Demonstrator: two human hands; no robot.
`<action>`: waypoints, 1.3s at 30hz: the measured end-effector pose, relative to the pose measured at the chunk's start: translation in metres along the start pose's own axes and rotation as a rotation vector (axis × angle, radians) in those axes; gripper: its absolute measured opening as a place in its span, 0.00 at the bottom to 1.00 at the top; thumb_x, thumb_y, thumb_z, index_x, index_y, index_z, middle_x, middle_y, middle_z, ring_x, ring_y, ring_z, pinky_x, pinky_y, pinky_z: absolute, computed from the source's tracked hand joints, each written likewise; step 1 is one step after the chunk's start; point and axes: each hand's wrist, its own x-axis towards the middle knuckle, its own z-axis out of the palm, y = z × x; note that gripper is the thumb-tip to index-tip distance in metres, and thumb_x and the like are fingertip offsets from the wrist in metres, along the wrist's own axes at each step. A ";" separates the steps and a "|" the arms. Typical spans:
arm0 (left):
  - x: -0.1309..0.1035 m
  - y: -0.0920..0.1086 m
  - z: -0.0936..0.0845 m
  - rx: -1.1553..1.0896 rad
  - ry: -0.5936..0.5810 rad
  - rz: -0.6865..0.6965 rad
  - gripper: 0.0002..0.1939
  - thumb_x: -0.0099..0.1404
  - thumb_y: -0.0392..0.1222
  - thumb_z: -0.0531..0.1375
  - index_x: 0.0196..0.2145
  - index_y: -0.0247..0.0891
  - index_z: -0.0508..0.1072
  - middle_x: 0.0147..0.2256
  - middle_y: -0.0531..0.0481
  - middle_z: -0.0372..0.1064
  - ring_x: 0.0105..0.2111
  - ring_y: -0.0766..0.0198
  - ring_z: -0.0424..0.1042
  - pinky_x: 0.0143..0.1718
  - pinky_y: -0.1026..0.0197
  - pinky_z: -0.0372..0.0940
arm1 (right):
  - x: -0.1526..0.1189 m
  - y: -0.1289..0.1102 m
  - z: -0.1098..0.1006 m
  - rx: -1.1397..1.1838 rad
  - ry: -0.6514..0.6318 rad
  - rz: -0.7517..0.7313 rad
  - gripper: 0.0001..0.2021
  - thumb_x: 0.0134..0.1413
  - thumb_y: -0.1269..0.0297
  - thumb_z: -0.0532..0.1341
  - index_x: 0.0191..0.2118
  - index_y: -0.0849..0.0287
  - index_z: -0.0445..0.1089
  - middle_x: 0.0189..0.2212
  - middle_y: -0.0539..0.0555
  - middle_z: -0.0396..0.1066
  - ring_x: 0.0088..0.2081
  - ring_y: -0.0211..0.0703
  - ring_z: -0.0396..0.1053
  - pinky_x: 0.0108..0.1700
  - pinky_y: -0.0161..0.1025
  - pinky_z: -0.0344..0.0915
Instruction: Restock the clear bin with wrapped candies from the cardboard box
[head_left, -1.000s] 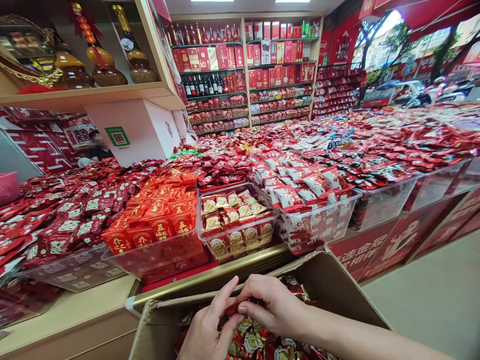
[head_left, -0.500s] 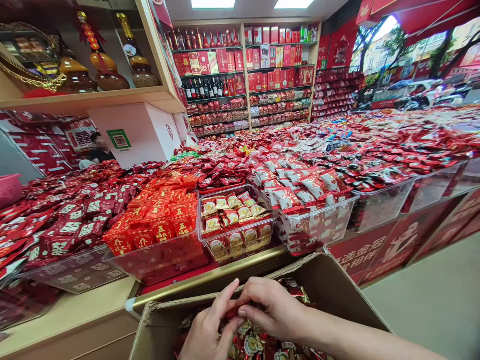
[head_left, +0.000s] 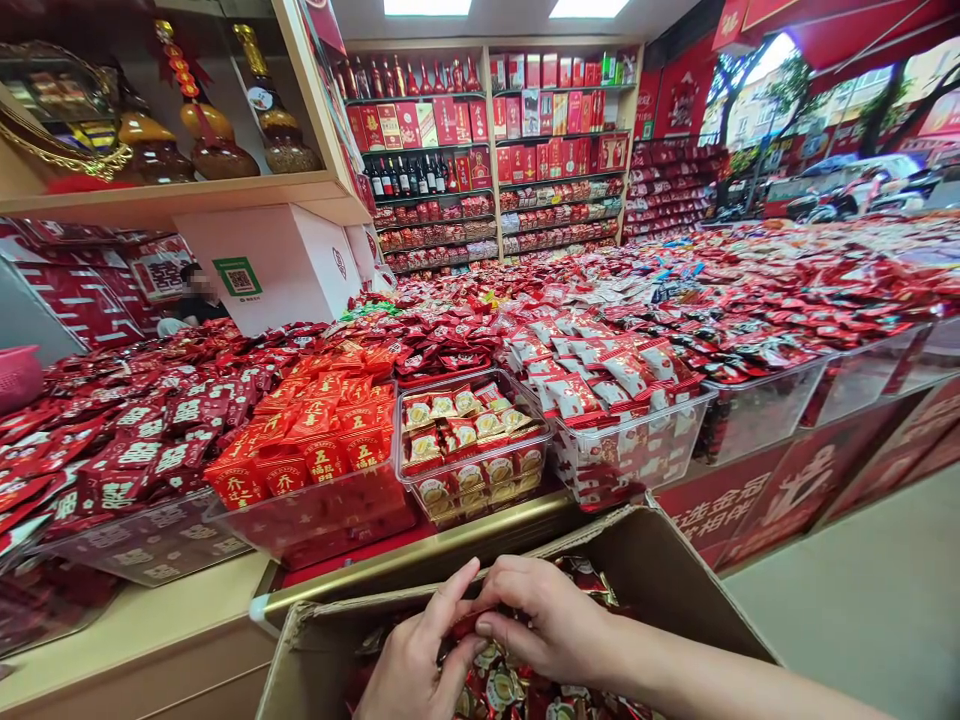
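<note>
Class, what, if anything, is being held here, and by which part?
The right hand pinches a red packet near its right end; whether the left hand, at its other side, also grips cannot be told.

Near 6 o'clock, the left hand point(head_left: 409, 660) and right hand point(head_left: 547, 615) are together, fingertips close. The left index finger point(head_left: 452, 595) and left thumb point(head_left: 456, 668) are spread, both tipped toward 1 o'clock. The right fingers curl, pinching against a thumb aimed at 10 o'clock; the bare right forearm point(head_left: 705, 672) slants off toward 4 o'clock.
</note>
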 end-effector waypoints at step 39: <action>0.012 0.029 0.005 -0.879 0.325 -0.352 0.18 0.50 0.42 0.63 0.39 0.35 0.70 0.35 0.46 0.75 0.40 0.55 0.71 0.46 0.54 0.61 | -0.002 -0.003 -0.004 0.068 0.191 -0.058 0.13 0.47 0.60 0.58 0.39 0.58 0.60 0.39 0.56 0.60 0.32 0.34 0.61 0.33 0.32 0.62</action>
